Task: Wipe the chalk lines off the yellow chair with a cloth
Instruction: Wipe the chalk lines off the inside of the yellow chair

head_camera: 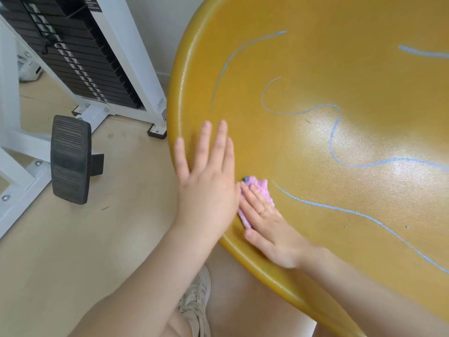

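Wiping: a small pink fuzzy cloth (257, 190) is pressed flat onto the glossy yellow moulded plastic chair (340, 132), close to its left rim.
Right hand: the right hand (269, 229) is laid palm-down on the cloth, fingers stretched out and close together, nothing gripped; the cloth is pinned under the fingers and palm. A thin gold ring (261, 211) is worn on one finger.
Cloth detail: pink edges are seen past the fingertips and along the thumb side; a small blue patch is seen at its top corner.
Left hand: the left hand (206, 178) is spread flat and open on the chair's rim, fingers extended and pointing up the frame, nothing held. Its inner edge is just beside the cloth and the right hand's fingertips; whether they touch cannot be told.
Chalk lines: several wavy blue chalk lines (335, 132) are seen across the seat surface. One long line is seen starting just right of the cloth and running toward the lower right; others curve above it and toward the top right edge.
Surroundings: a white metal-framed weight machine with a black plate stack (73, 52) is seen at the upper left, a black ribbed rubber foot pedal (69, 159) below it on the pale wooden floor (73, 251).
Foot: a beige sneaker (196, 302) is seen under the chair's edge, between the forearms.
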`<state>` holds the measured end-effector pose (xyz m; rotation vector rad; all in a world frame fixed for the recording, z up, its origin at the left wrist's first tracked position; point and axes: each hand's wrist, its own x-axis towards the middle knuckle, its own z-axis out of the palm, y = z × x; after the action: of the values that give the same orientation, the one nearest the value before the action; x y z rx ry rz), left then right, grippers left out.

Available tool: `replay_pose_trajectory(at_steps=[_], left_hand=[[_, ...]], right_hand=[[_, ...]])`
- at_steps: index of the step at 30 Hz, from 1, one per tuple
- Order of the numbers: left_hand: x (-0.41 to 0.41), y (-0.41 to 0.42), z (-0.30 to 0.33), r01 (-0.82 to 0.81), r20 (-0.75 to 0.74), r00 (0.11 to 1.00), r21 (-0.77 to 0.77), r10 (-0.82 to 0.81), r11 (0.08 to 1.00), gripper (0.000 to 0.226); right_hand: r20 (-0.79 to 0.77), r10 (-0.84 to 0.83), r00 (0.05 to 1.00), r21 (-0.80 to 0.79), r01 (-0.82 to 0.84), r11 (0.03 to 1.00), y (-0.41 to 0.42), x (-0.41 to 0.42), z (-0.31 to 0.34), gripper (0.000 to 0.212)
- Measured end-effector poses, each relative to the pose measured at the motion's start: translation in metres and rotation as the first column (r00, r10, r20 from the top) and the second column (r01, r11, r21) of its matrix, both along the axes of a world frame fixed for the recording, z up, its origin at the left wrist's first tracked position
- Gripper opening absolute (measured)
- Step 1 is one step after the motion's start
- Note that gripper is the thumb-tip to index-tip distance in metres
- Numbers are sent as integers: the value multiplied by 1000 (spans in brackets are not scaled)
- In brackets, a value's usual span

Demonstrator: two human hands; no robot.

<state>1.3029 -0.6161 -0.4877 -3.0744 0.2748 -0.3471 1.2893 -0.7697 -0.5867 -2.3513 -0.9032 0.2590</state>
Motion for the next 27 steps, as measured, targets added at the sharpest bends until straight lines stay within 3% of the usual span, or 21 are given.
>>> replay_pose_trajectory(at_steps=[3,6,9,12,15,18,22,27], left_hand=[[-3,-11,1,44,-184,983,109,-24,993,65],[4,-10,4,61,-345,939,177,4,982,88],[6,-9,1,86,-379,925,288,31,954,98],[6,-10,0,102,-413,909,340,50,935,103],[6,-11,-1,113,-428,902,367,60,923,108],[7,-13,-1,108,-449,891,362,71,926,112],[8,-14,-3,122,-464,884,358,63,925,113],[10,-17,-5,222,-547,837,314,-16,923,107]], right_hand=[[31,-46,998,20,45,999,-7,27,-7,71],[32,-197,980,3,197,980,-13,69,-16,78],[36,-387,922,-46,388,921,-23,111,-15,65],[-42,-475,879,-107,468,877,-28,130,-7,51],[-80,-450,890,-79,444,892,-21,113,-5,55],[-1,-322,947,-89,320,943,-15,69,-11,79],[-37,-130,991,-40,129,991,-15,-4,-6,70],[-53,-123,991,-81,119,990,-25,10,-11,68]])
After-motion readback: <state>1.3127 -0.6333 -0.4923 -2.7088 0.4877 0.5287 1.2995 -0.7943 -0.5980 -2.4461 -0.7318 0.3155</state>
